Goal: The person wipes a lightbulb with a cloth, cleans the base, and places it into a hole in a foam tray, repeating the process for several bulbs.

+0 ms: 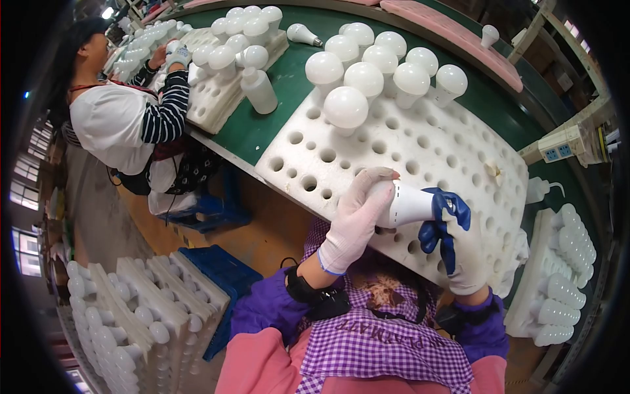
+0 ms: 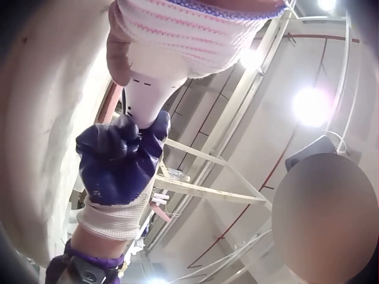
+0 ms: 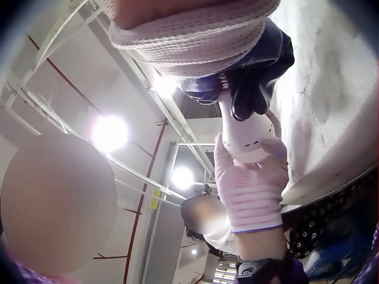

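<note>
Apron: nearest to the camera is a purple and white checked apron [image 1: 400, 358], with pink clothing on both sides of it.
Bulb: one white bulb [image 1: 410, 205] is between the two hands, above the near part of the foam board [image 1: 410, 157]. It lies sideways, with its wide end to the left hand and its narrow end to the right hand.
Left hand: the left hand [image 1: 357, 220], in a white glove with pink stripes, is closed around the wide end and grips it.
Right hand: the right hand [image 1: 462, 246], in a white glove with dark blue coating, grips the narrow end with bent fingers.
Foam board: it is white and has many round holes; a group of bulbs [image 1: 346, 107] stands at its far left part, with round tops upward.
Green table: on the green table [image 1: 239, 134], a white bottle [image 1: 259, 90] stands between two foam boards, and a single bulb [image 1: 304, 34] lies on its side.
Neighbour: at the left, another person [image 1: 125, 118] in striped sleeves works near more bulbs.
Floor side: at the lower left, boards with bulbs [image 1: 157, 295] stand beside a blue crate [image 1: 220, 276].
</note>
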`<state>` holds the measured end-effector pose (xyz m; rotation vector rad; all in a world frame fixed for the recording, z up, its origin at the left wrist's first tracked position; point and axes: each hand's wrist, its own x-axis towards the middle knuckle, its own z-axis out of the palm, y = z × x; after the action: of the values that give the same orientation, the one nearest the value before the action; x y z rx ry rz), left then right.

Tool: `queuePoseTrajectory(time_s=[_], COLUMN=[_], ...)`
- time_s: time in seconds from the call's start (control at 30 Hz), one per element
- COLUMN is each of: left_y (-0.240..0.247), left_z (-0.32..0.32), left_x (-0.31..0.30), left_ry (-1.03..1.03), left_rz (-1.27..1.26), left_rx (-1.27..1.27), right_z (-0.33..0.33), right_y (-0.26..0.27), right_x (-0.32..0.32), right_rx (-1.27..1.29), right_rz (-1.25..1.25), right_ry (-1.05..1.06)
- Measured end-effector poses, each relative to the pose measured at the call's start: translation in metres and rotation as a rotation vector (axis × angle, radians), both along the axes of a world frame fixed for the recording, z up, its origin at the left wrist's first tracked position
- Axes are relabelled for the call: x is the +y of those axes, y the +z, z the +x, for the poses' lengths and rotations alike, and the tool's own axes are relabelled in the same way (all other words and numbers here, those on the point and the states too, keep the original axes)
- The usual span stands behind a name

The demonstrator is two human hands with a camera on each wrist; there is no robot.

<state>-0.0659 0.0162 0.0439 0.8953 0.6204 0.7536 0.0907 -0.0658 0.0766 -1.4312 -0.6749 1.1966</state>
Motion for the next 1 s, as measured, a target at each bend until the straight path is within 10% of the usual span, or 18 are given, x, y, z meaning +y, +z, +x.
queuePoseTrajectory(time_s=[0.17,0.37,1.0], left_y=[0.005,-0.005,-0.003], left_z=[-0.001,-0.009,-0.013], left_x=[0.005,0.013,0.0], left_ry=[-0.085,-0.22,-0.165], left_rz=[-0.167,0.348,0.084], left_rx=[-0.154,0.023,-0.067], right_z=[0.015,0.021,-0.003], right_y=[-0.004,-0.01,0.018], right_x=[-0.001,-0.001,-0.003], right_rx=[0.043,0.156,-0.098], right_rz=[-0.009,-0.025,-0.018], right_ry=[-0.014,-0.043,-0.123])
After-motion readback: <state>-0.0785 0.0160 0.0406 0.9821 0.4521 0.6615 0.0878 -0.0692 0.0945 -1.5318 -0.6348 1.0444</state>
